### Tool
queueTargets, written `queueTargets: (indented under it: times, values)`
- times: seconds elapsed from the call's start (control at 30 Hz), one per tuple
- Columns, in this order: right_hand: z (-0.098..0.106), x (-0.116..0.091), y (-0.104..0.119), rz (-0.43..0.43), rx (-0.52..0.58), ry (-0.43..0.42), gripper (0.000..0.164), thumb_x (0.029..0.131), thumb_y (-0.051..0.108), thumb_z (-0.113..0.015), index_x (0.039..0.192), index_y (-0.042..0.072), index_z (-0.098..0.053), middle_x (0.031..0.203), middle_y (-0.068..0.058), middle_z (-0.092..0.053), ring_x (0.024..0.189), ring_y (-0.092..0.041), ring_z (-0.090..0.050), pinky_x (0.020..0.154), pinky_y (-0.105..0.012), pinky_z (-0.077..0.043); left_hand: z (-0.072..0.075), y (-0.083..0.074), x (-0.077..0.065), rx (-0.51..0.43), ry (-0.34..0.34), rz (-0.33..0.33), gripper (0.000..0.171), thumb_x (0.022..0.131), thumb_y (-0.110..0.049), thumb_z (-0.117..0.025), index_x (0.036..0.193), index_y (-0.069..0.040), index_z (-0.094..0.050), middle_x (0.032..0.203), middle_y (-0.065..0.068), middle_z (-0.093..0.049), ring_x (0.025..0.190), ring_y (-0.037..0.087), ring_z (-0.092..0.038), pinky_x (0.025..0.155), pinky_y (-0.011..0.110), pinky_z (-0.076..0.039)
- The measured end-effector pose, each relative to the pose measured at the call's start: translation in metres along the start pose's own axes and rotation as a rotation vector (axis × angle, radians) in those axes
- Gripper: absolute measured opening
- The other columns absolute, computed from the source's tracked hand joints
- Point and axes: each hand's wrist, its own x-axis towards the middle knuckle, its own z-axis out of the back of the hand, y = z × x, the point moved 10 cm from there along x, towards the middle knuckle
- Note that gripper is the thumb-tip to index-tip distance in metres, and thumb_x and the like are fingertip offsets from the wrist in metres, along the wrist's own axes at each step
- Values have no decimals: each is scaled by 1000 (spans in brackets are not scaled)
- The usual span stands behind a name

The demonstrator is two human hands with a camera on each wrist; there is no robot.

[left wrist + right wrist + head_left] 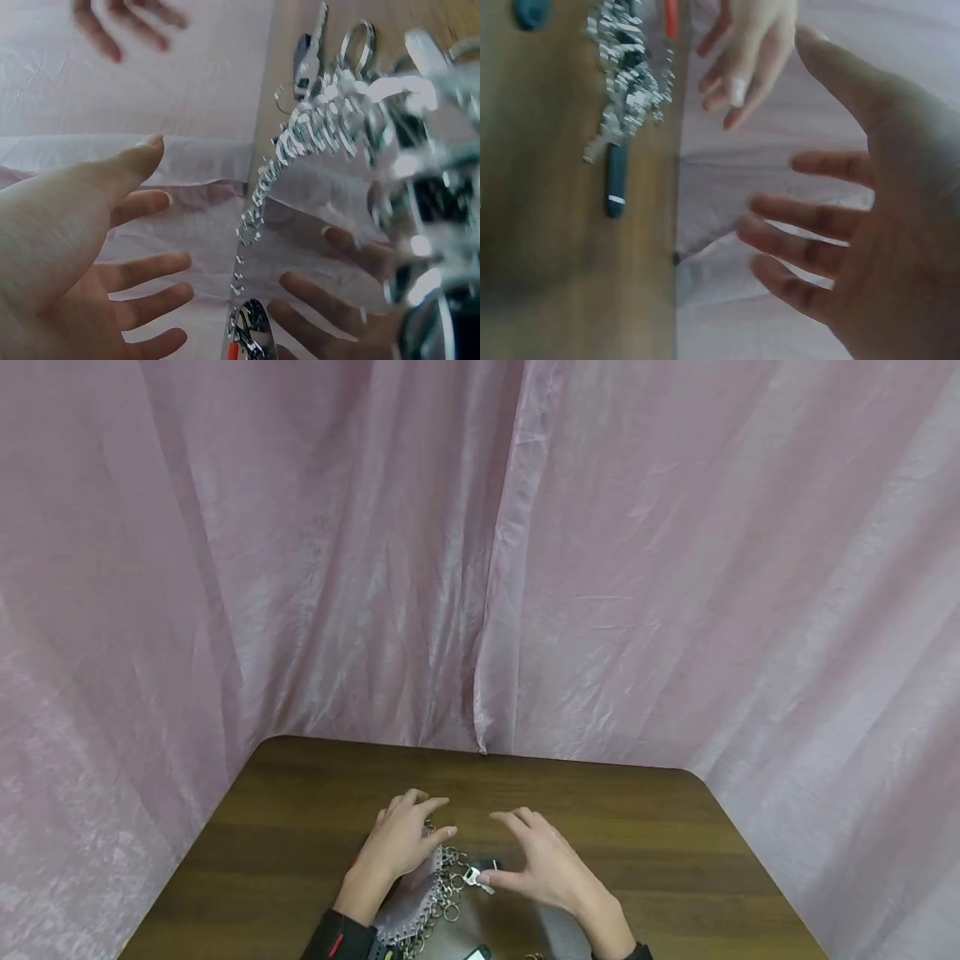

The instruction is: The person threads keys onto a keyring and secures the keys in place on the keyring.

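My left hand point(397, 843) hovers over the left side of a shiny, mirror-like panel point(411, 897), thumb and fingers spread and holding nothing. Many metal rings point(451, 883) line the panel's right edge. A silver key point(474, 877) lies beside the rings with a small dark tag point(489, 864). Near that key, my right hand point(551, 864) is raised with its fingers apart, also holding nothing. In the left wrist view the panel reflects the left fingers. A shiny oval metal piece point(255, 328) with a red strip sits at the panel's far end.
Beneath everything is a brown wooden table point(645, 818) with rounded far corners. Pink curtains point(637, 568) hang behind it. A small dark object with a pale face point(477, 953) shows at the bottom edge. The right wrist view has a dark stick-like piece point(616, 180) by the rings.
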Motion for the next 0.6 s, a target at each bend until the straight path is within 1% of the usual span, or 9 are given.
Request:
queueTargets:
  times: [0.1, 0.17, 0.3, 0.33, 0.4, 0.47, 0.53, 0.57, 0.6]
  values:
    - [-15, -17, 10, 38, 18, 107, 76, 87, 70, -75, 140, 17, -64, 129, -3, -65, 116, -21, -65, 95, -45, -56, -1, 0, 0, -23, 21, -13, 53, 98, -50, -73, 142, -21, -67, 129, 10, -62, 116, 34, -60, 95, 58, -50]
    - [-26, -31, 10, 14, 21, 188, 74, 86, 70, -76, 137, 17, -67, 131, -6, -66, 117, -23, -66, 94, -44, -57, -5, -1, -1, -39, 43, -18, 49, 98, -47, -74, 137, -18, -70, 119, 8, -64, 104, 27, -62, 86, 51, -54]
    - [-40, -55, 3, -4, 61, 319, 48, 84, 53, -86, 116, 20, -73, 108, 5, -65, 92, -9, -63, 78, -30, -55, -11, -8, -1, -72, 65, -58, 34, 96, -38, -79, 118, -12, -75, 96, 2, -65, 82, 15, -62, 67, 38, -52]
    - [-44, -60, 0, 20, 63, 338, 41, 84, 47, -87, 111, 20, -73, 103, 8, -64, 88, -5, -61, 75, -28, -54, -12, -10, -1, -76, 68, -68, 29, 96, -36, -80, 111, -13, -75, 90, -2, -64, 77, 12, -60, 64, 36, -50]
    - [-58, -68, -9, 155, 76, 339, 27, 84, 35, -86, 101, 20, -71, 89, 11, -57, 76, 0, -52, 68, -22, -48, -14, -12, -2, -91, 74, -86, 21, 94, -33, -82, 96, -16, -71, 81, -7, -61, 70, 9, -56, 61, 33, -46]
    - [-67, -74, -15, 248, 86, 338, 18, 86, 24, -84, 96, 19, -71, 85, 13, -58, 75, 3, -51, 66, -19, -47, -16, -12, -3, -101, 85, -97, 24, 93, -32, -84, 86, -19, -65, 76, -10, -59, 67, 7, -53, 60, 32, -44]
    - [-83, -79, -28, 350, 83, 295, 17, 83, 16, -83, 91, 19, -69, 80, 13, -59, 72, 5, -51, 63, -16, -45, -17, -12, -4, -108, 104, -95, 31, 92, -32, -84, 80, -21, -58, 72, -11, -55, 63, 7, -50, 58, 31, -41]
    - [-93, -81, -37, 377, 84, 280, 17, 82, 13, -82, 89, 20, -68, 77, 15, -58, 70, 6, -50, 61, -14, -43, -18, -12, -4, -114, 116, -96, 33, 92, -31, -84, 79, -21, -57, 70, -11, -54, 61, 7, -50, 57, 31, -41]
    - [-96, -80, -41, 353, 108, 288, 21, 79, 9, -82, 85, 22, -66, 74, 18, -55, 68, 10, -47, 59, -11, -40, -19, -13, -5, -119, 123, -99, 34, 92, -31, -85, 78, -21, -56, 69, -11, -54, 60, 7, -50, 56, 31, -41]
